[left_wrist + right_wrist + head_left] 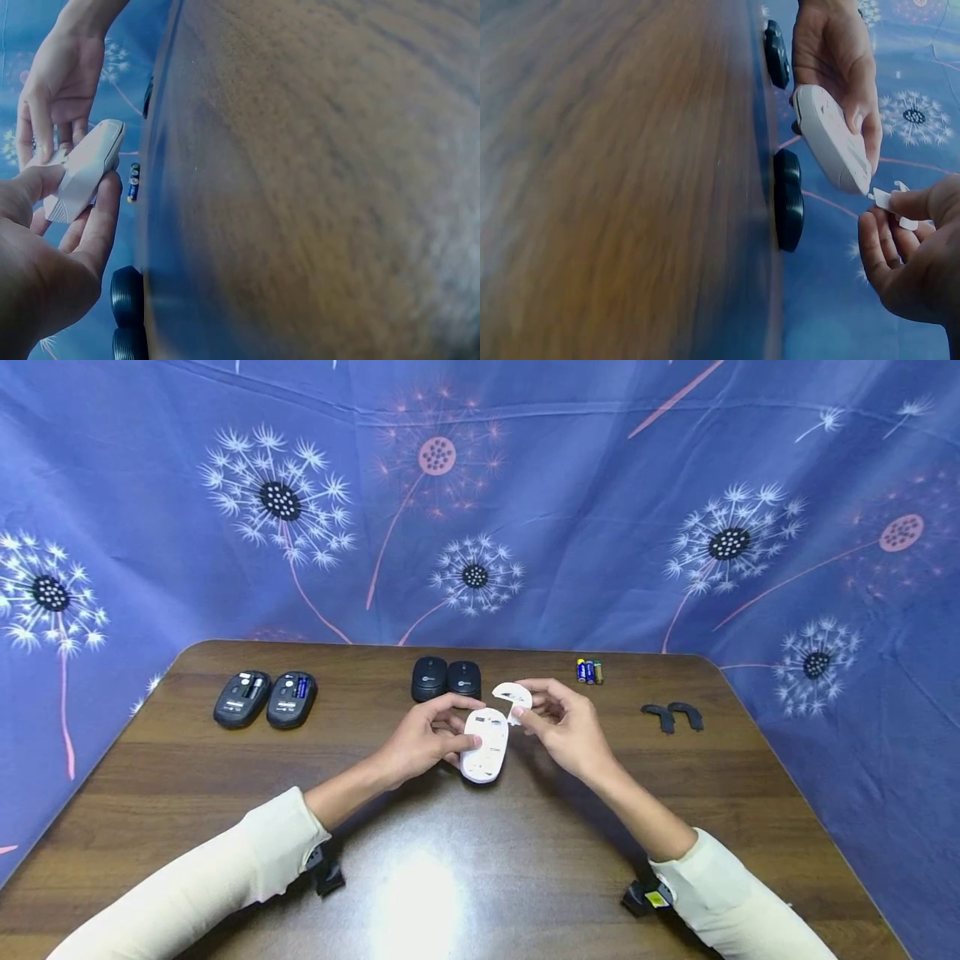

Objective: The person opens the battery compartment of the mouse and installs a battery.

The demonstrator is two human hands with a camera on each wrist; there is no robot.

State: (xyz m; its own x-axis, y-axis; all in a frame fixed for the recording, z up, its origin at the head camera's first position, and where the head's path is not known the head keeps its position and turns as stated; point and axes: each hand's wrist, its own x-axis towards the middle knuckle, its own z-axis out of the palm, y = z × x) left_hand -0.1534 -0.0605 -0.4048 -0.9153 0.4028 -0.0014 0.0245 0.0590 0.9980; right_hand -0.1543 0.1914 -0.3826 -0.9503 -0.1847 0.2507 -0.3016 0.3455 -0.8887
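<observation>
A white computer mouse (486, 760) is turned so its underside faces the head camera, held above the table. My left hand (423, 739) grips it along its left side, thumb on the underside and fingers behind. In the left wrist view the mouse (88, 169) lies between thumb and fingers. My right hand (570, 727) pinches a white battery cover (514, 695) just off the mouse's upper right. The right wrist view shows that cover (885, 199) between thumb and fingertips, close to the end of the mouse (832, 142). Whether the two pieces touch is hard to tell.
Two black mice (291, 700) lie underside up at the left, battery bays exposed. Two more black mice (429, 678) stand behind my hands. Several small batteries (589, 672) lie at the back right, near two black battery covers (662, 717). A patterned blue cloth (585, 510) hangs behind the table (225, 793).
</observation>
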